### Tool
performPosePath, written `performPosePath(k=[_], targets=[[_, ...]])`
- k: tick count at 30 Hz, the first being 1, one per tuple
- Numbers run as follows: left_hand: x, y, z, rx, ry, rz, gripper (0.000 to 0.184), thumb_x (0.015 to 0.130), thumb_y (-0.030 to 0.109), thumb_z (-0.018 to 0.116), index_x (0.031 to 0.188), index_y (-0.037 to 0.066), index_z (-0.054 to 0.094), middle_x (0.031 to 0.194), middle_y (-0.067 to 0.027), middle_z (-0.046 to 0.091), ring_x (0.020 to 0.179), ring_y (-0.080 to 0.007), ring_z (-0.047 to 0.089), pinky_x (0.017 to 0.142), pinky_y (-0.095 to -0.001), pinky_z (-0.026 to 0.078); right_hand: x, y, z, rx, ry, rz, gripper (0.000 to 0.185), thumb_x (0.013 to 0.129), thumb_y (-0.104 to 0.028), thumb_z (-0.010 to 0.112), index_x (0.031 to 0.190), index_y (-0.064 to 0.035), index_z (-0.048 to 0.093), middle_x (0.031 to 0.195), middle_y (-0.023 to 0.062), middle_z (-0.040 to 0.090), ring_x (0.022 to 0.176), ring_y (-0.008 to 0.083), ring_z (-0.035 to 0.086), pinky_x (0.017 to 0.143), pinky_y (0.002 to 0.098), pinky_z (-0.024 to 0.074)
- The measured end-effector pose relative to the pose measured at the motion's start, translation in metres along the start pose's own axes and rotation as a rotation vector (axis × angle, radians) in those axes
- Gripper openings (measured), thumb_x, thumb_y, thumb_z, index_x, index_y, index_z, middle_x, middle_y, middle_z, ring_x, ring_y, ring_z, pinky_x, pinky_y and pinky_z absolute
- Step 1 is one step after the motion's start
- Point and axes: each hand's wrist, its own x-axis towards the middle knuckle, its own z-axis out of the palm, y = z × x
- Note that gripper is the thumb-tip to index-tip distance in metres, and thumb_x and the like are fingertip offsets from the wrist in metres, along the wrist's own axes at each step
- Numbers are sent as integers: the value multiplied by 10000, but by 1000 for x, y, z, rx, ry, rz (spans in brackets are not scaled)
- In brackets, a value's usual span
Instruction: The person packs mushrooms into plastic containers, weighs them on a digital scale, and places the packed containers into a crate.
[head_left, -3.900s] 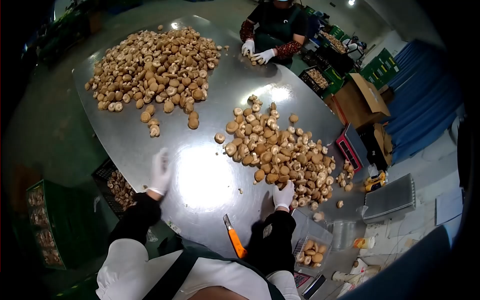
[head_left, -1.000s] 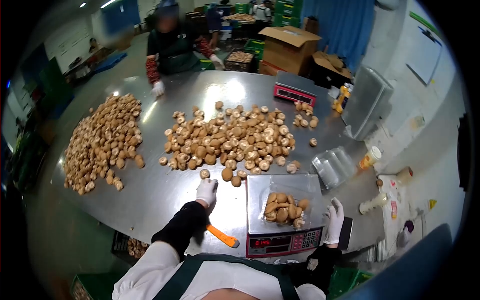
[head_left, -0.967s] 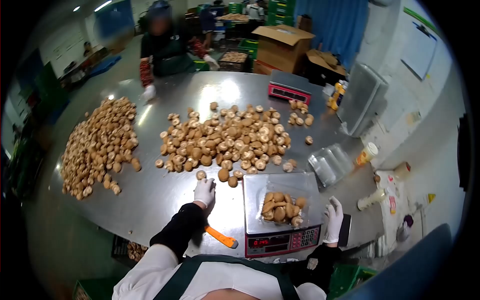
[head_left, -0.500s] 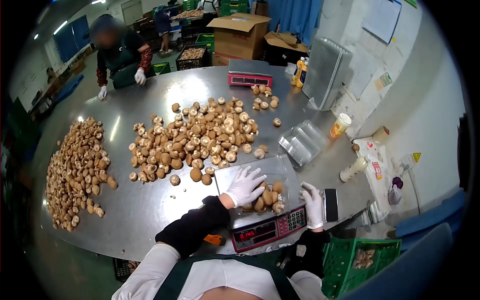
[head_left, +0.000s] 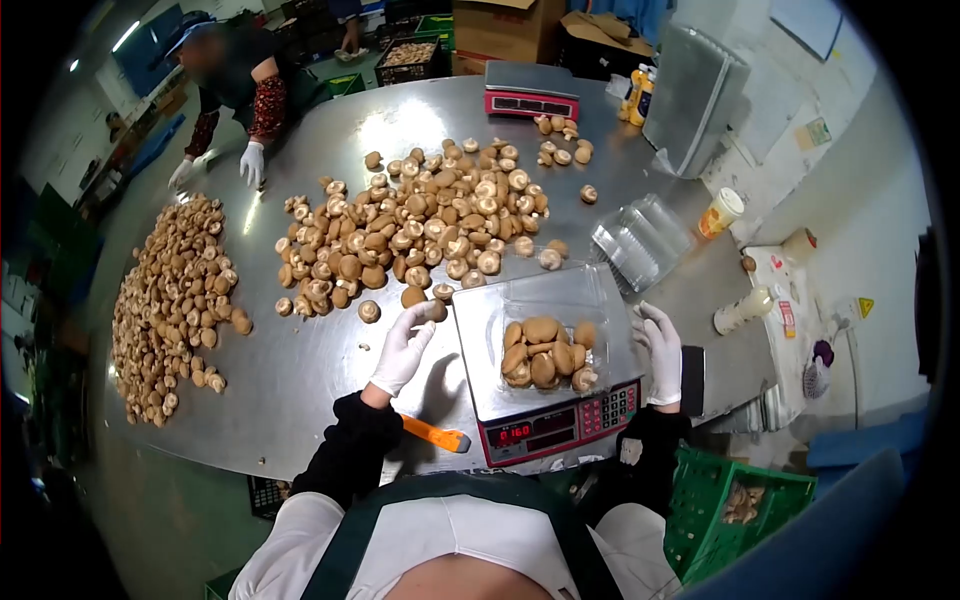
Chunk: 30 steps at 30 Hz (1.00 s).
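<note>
In the head view, a clear container (head_left: 515,298) sits open on the near scale (head_left: 478,350), several brown mushrooms (head_left: 541,354) already inside and the readout lit at what looks like 0160. Many more lie outside it: a middle heap (head_left: 400,230) and a larger left heap (head_left: 175,300) are loose on the table (head_left: 310,400). The left hand (head_left: 402,352) reaches beside the scale, fingertips at a single mushroom (head_left: 436,309); whether they clamp it, I cannot tell. The right hand (head_left: 661,352) is by the scale's other side, thumb and fingers apart, holding nothing visible. The metal table also bears an orange cutter (head_left: 435,434), a second scale (head_left: 530,92), empty clear trays (head_left: 643,240) and a paper cup (head_left: 720,213). Beyond, a co-worker (head_left: 240,75) leans over the far edge near cardboard boxes (head_left: 505,35); a green crate (head_left: 700,500) stands low at the right.
</note>
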Motion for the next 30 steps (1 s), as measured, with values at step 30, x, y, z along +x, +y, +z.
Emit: performPosePath(k=[30], targets=[[65,66,75,247,-262,503,476,686,180,697,1109,68,511,1004,-116,564,980,-264,534,870,-335,426,-37,13,-18,77,137,7,295,893,-114,458,1148,9,541,1086,97,599,868,113,567,752,220,444]])
